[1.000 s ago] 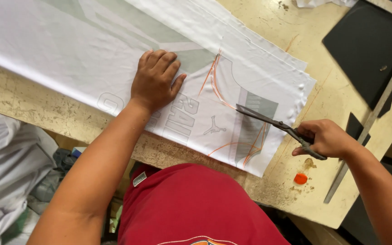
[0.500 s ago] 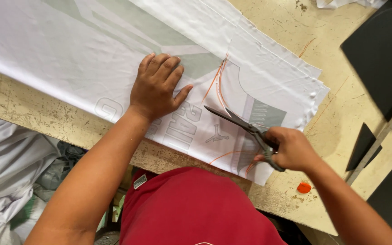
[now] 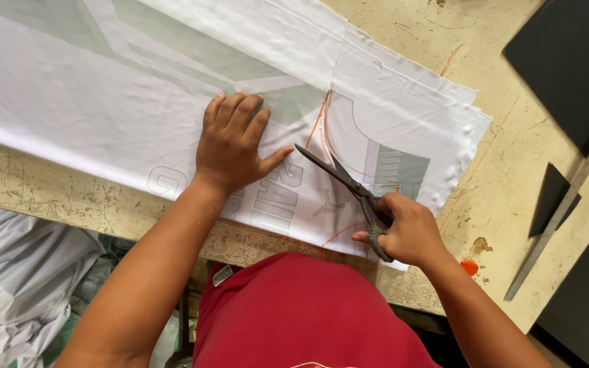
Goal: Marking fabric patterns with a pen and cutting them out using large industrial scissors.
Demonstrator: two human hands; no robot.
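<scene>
Head view: white fabric point(image 3: 138, 102) covers a worn, stained beige table point(image 3: 506, 170).

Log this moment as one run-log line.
left hand: flat on white printed fabric | right hand: holding scissors, blades open over orange chalk line | surface: worn table

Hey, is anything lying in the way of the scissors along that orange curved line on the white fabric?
Nothing visible does. The scissors, held in the right hand, point up along the orange curved line on the white fabric. The left hand presses the fabric flat just left of the line, beside the blades.
</scene>
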